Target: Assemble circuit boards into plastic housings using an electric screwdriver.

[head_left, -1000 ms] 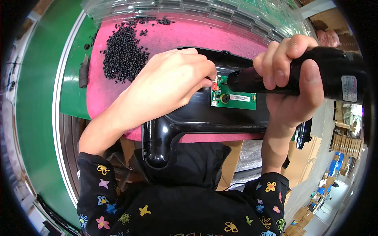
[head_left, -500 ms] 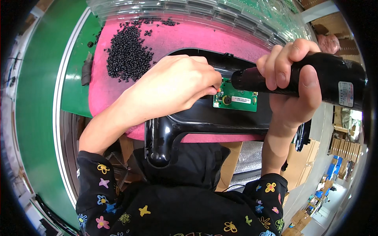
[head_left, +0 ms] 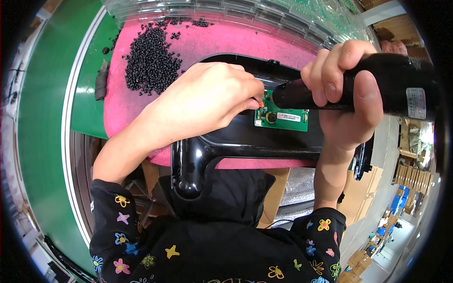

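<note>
My right hand point(head_left: 347, 89) is wrapped around a black electric screwdriver point(head_left: 401, 87), held nearly level. Its tapered nose point(head_left: 285, 95) points left over the upper part of a green circuit board point(head_left: 297, 123), and its bit end is hard to make out. The board lies in a glossy black plastic housing point(head_left: 264, 144). At the board's left edge my left hand point(head_left: 219, 94) has its fingers pinched together, with a small orange-red piece point(head_left: 261, 104) showing at the fingertips. Whatever else they hold is hidden.
A heap of small black screws point(head_left: 151, 61) lies on the pink mat point(head_left: 226, 40), left of the housing. Clear plastic trays point(head_left: 245, 18) line the far side. On the green surface at left is a dark wrapped roll point(head_left: 101, 82). Cardboard point(head_left: 365, 191) stands at lower right.
The screwdriver and my right hand have shifted slightly left over the board. My left hand stays pinched at the board's left edge. The whole view has moved a little.
</note>
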The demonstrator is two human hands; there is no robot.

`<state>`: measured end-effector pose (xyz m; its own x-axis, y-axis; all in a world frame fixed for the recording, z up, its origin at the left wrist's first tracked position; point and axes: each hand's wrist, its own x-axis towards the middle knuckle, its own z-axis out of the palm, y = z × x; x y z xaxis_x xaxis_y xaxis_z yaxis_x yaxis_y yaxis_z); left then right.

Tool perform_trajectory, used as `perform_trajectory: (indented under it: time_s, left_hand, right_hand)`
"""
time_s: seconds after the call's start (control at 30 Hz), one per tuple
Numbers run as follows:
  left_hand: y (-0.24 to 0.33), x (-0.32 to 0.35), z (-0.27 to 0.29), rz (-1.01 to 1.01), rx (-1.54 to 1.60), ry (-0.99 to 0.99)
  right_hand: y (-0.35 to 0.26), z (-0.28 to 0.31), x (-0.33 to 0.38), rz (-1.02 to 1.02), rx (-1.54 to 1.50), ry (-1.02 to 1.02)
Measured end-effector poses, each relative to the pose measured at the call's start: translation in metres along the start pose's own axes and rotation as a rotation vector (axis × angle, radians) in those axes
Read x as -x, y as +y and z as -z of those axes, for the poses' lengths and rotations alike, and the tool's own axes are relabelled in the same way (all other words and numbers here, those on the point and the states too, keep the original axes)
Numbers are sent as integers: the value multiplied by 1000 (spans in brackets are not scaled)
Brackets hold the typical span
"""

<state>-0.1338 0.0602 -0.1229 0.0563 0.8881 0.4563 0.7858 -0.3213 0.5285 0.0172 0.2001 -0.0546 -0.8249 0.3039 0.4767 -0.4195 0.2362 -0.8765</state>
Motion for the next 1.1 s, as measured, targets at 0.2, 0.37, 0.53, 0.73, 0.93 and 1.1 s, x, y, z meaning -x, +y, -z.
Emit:
perform_trajectory:
  time_s: [0.2, 0.37, 0.53, 0.73, 0.93, 1.1]
  left_hand:
    - [0, 3, -1, 6, 9, 16]
    - [2, 3, -2, 26, 1, 11]
    - [2, 3, -1, 41, -9, -11]
    - [0, 3, -2, 28, 2, -13]
    - [1, 2, -2, 27, 11, -16]
    - [0, 2, -2, 8, 24, -8]
  right_hand:
    - [4, -3, 1, -7, -30, -1]
    - [8, 1, -6, 3, -72, -87]
    - [8, 6, -15, 1, -61, -249]
    - [11, 5, -18, -36, -93, -254]
    - [11, 4, -17, -53, -94, -270]
    - [2, -1, -9, -64, -10, -162]
